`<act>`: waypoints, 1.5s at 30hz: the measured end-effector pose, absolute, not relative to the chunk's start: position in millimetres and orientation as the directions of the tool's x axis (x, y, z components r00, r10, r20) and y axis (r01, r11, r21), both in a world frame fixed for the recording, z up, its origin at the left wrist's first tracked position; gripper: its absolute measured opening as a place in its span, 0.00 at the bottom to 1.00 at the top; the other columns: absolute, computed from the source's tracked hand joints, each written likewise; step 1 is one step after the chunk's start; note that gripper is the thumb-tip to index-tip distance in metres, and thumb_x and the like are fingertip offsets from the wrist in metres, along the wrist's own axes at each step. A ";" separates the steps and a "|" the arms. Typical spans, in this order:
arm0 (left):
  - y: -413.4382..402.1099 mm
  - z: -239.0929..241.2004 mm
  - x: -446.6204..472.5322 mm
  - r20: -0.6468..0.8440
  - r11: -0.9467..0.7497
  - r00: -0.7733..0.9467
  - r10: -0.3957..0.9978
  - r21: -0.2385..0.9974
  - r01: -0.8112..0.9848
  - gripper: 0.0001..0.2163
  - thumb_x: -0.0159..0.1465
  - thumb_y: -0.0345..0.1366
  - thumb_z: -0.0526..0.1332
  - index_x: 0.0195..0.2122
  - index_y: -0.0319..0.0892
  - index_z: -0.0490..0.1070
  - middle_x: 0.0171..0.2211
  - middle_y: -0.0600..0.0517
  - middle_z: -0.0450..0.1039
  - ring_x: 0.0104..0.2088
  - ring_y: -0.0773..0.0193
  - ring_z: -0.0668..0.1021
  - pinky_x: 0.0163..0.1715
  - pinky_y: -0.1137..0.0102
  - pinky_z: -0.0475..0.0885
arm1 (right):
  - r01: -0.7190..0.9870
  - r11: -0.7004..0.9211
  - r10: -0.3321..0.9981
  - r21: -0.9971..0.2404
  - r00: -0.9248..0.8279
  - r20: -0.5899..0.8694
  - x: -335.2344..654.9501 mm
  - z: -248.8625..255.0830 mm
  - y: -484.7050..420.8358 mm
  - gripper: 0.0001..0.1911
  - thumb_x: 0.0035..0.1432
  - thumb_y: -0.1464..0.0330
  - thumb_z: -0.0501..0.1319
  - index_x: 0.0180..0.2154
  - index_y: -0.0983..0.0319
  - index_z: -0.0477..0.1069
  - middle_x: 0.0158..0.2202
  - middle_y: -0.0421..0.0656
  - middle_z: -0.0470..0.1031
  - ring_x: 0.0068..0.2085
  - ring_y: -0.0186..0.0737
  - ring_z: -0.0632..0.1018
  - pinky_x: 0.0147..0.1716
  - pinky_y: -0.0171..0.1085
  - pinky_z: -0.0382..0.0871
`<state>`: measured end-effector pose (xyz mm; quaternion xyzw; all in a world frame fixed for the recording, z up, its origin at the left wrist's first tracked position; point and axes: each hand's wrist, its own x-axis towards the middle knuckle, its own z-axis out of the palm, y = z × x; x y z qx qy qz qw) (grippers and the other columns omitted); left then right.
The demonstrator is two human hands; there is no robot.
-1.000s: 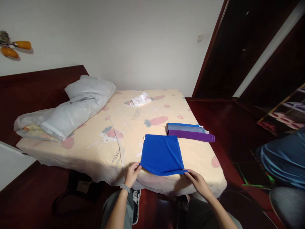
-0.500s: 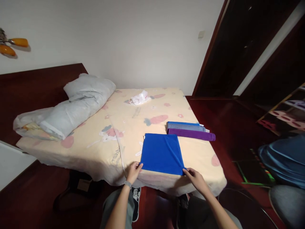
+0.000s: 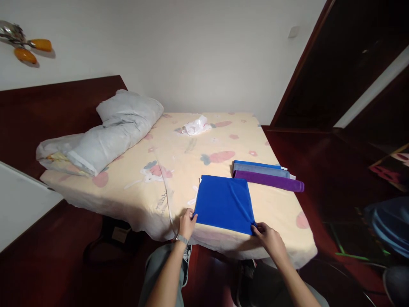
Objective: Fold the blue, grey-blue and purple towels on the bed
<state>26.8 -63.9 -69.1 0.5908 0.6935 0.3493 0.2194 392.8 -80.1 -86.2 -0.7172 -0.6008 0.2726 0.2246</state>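
Observation:
A bright blue cloth point(image 3: 223, 204), folded to a square, lies flat near the front edge of the bed point(image 3: 179, 170). My left hand point(image 3: 187, 222) pinches its near left corner. My right hand point(image 3: 270, 239) pinches its near right corner. Both hands rest at the mattress edge with fingers closed on the fabric. Behind the cloth, to the right, sits a stack of folded cloths point(image 3: 266, 175) in blue, grey-blue and purple.
Grey pillows point(image 3: 105, 134) lie at the bed's left by a dark headboard. A crumpled white plastic bag point(image 3: 194, 126) sits at the far side. Dark wooden floor surrounds the bed; a dark wardrobe stands at right. A blue bundle point(image 3: 388, 221) shows at the right edge.
The blue cloth's near edge, held slightly raised a second ago, now lies flat on the bed. Both hands keep their corners. The view has shifted to the left.

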 end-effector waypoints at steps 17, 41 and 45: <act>-89.4 -59.2 74.6 0.281 -0.636 0.576 0.767 0.216 0.741 0.27 0.74 0.42 0.52 0.72 0.45 0.48 0.70 0.47 0.56 0.70 0.54 0.58 0.68 0.53 0.57 | 0.748 0.596 0.797 -0.291 -0.510 0.323 312.5 -66.6 -105.1 0.30 0.69 0.64 0.51 0.70 0.56 0.52 0.68 0.45 0.61 0.66 0.49 0.65 0.64 0.51 0.62; -72.5 -63.5 0.2 0.132 -0.356 0.349 0.928 0.592 0.723 0.24 0.62 0.23 0.54 0.58 0.51 0.70 0.64 0.53 0.67 0.65 0.61 0.68 0.66 0.60 0.65 | 0.723 0.305 0.942 -0.620 -0.323 0.086 392.2 -101.2 -98.1 0.32 0.59 0.71 0.53 0.66 0.61 0.62 0.69 0.47 0.60 0.68 0.46 0.62 0.68 0.51 0.56; -67.4 -54.7 2.9 0.128 -0.340 0.335 0.934 0.613 0.714 0.28 0.56 0.21 0.56 0.57 0.50 0.71 0.64 0.53 0.67 0.64 0.59 0.69 0.65 0.60 0.66 | 0.629 0.187 0.974 -0.755 -0.220 0.058 389.7 -78.7 -94.6 0.26 0.61 0.63 0.56 0.60 0.57 0.70 0.65 0.46 0.67 0.66 0.49 0.67 0.67 0.52 0.58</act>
